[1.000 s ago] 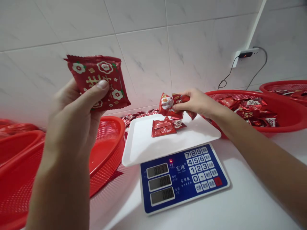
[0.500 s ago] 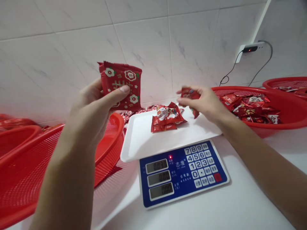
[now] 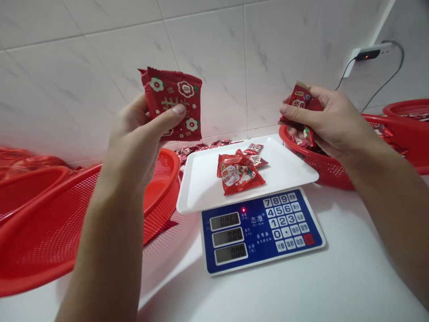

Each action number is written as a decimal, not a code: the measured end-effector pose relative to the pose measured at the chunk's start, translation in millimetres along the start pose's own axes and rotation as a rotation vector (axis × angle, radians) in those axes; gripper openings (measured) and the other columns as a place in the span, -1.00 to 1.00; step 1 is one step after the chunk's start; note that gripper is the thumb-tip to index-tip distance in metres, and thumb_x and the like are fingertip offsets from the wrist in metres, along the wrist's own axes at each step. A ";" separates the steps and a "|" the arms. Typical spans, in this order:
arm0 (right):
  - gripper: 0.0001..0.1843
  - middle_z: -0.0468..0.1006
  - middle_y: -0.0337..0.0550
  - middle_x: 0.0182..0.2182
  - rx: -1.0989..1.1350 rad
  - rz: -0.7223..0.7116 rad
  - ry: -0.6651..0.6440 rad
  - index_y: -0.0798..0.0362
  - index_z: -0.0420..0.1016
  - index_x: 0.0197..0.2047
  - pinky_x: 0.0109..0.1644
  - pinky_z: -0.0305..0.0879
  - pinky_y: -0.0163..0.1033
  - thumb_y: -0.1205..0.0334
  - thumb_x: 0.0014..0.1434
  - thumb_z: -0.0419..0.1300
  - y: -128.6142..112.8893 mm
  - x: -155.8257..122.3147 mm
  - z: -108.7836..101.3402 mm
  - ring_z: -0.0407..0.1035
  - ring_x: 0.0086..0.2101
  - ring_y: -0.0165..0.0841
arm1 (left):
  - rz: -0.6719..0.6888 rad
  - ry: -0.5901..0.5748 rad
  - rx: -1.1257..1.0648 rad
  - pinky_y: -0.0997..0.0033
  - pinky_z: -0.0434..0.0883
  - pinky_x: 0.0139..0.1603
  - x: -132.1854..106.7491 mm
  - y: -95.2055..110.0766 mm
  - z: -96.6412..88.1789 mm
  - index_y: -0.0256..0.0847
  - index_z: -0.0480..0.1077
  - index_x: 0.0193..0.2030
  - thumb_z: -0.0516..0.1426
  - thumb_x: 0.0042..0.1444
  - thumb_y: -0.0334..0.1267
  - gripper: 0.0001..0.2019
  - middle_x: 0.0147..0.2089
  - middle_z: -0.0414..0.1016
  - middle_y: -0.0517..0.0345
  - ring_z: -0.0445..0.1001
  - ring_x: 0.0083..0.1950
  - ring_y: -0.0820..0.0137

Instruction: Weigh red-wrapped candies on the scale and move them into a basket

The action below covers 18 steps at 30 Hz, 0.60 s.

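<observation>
The thumb of the left hand (image 3: 140, 138) presses flat on the front of a flowered packet (image 3: 176, 91), its fingers closed behind and mostly hidden, so the grip is firm with only the packet's thickness between. The packet is red with white flowers and gold lettering, held upright in the air, clear of the tray. A second edge shows at its upper left; whether that is another packet I cannot tell.

The right hand (image 3: 330, 118) has thumb and fingers pinched around small red sachets (image 3: 299, 96), one end poking up and another part showing below; their number is unclear. It is at the left end of the right basket (image 3: 335, 172), beyond the tray's right corner.

Between the hands sits the white tray (image 3: 201, 179), with a few red packets (image 3: 241, 176) piled near its middle and smaller pieces just behind, touching. The tray tops a blue scale (image 3: 263, 241) with a lit red dot; the top display starts 0.06, its last digit blurred, and the lower two read 0.00. All stand on a white desk (image 3: 268, 295).

Further out, a big left basket (image 3: 47, 232) lies behind the left forearm, loose wrappers (image 3: 201, 150) line the wall (image 3: 208, 67), and a power strip (image 3: 385, 52) hangs upper right.
</observation>
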State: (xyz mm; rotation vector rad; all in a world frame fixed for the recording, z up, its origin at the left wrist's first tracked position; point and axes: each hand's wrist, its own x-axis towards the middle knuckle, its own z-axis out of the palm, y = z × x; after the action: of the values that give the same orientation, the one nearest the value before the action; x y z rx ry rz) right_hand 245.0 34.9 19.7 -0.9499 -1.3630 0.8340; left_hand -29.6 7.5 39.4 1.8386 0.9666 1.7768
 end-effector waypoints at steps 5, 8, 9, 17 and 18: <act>-0.85 0.49 -0.21 -0.45 -0.033 0.047 -0.007 0.02 0.43 -0.30 -0.71 0.07 -0.48 0.38 0.22 0.33 -5.5 -3.7 3.7 0.30 -0.55 -0.52 | 0.029 -0.016 -0.013 -0.33 0.57 0.12 -1.8 5.2 1.8 -0.32 0.53 -0.09 0.35 0.03 -0.30 -0.71 -0.15 0.59 0.04 0.66 -0.01 0.00; -0.86 0.53 -0.15 -0.38 -0.097 0.080 -0.031 0.01 0.43 -0.25 -0.68 0.11 -0.44 0.33 0.23 0.33 -9.2 -6.8 3.9 0.34 -0.50 -0.47 | 0.003 0.047 -0.042 -0.21 0.60 0.11 -4.8 9.9 6.1 -0.32 0.56 -0.15 0.31 0.04 -0.40 -0.80 -0.20 0.60 0.04 0.65 -0.07 0.08; -0.86 0.55 -0.12 -0.36 -0.115 0.083 -0.048 0.01 0.43 -0.23 -0.66 0.12 -0.42 0.30 0.23 0.34 -9.6 -7.0 3.0 0.35 -0.48 -0.45 | -0.002 0.064 -0.050 -0.16 0.62 0.09 -5.3 11.0 7.2 -0.31 0.56 -0.17 0.30 0.04 -0.42 -0.82 -0.21 0.60 0.04 0.65 -0.10 0.11; -0.69 0.60 -0.09 -0.23 -0.071 0.054 -0.141 0.00 0.51 -0.03 -0.56 0.24 -0.37 0.13 0.19 0.40 -4.3 -8.0 1.3 0.46 -0.40 -0.38 | -0.031 0.025 -0.052 0.10 0.67 0.03 -12.2 16.7 13.5 -0.23 0.59 -0.14 0.28 0.12 -0.40 -0.84 -0.19 0.67 0.08 0.67 -0.08 0.17; -0.59 0.60 -0.11 -0.22 -0.051 0.053 -0.161 -0.03 0.51 0.06 -0.55 0.26 -0.38 0.09 0.18 0.42 -6.7 -12.1 5.0 0.49 -0.39 -0.37 | -0.048 0.008 -0.078 0.11 0.68 0.03 -16.3 17.9 19.1 -0.22 0.58 -0.11 0.26 0.16 -0.40 -0.84 -0.18 0.67 0.08 0.68 -0.04 0.15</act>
State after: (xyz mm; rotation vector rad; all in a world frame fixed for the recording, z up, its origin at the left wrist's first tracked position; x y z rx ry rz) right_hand 239.0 21.4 20.8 -0.9783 -1.5086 0.9366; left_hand -6.6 -12.9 38.6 1.7475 0.9228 1.7687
